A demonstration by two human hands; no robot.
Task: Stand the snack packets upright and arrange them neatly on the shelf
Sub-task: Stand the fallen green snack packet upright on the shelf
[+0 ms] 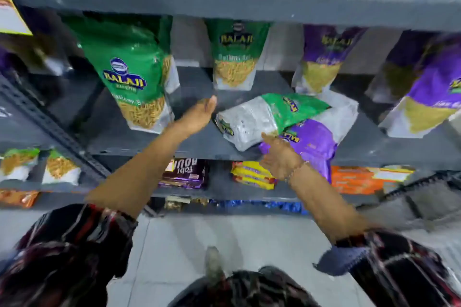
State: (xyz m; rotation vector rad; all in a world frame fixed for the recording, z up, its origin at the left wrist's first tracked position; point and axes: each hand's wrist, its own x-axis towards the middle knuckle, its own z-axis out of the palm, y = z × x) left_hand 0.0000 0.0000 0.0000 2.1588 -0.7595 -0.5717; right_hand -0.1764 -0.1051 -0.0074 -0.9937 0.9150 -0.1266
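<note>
A pile of fallen snack packets lies on the grey shelf [139,142]: a green-and-clear packet [262,117] on top, a purple packet [311,144] under it hanging over the front edge. My left hand [197,114] is open, palm up, just left of the pile and touching nothing. My right hand [279,157] reaches at the pile's front, fingers spread, by the purple packet's lower edge; blur hides whether it touches. Upright green packets stand at left [132,75] and at the back [235,55]. Upright purple packets stand at the back right [324,57] and far right [429,92].
The shelf above [224,0] overhangs the packets. Lower shelves hold a dark biscuit pack [185,172], yellow packs [252,174], orange boxes [359,179] and small packets at left [37,167]. A slotted upright post [50,124] stands at left. Tiled floor lies below.
</note>
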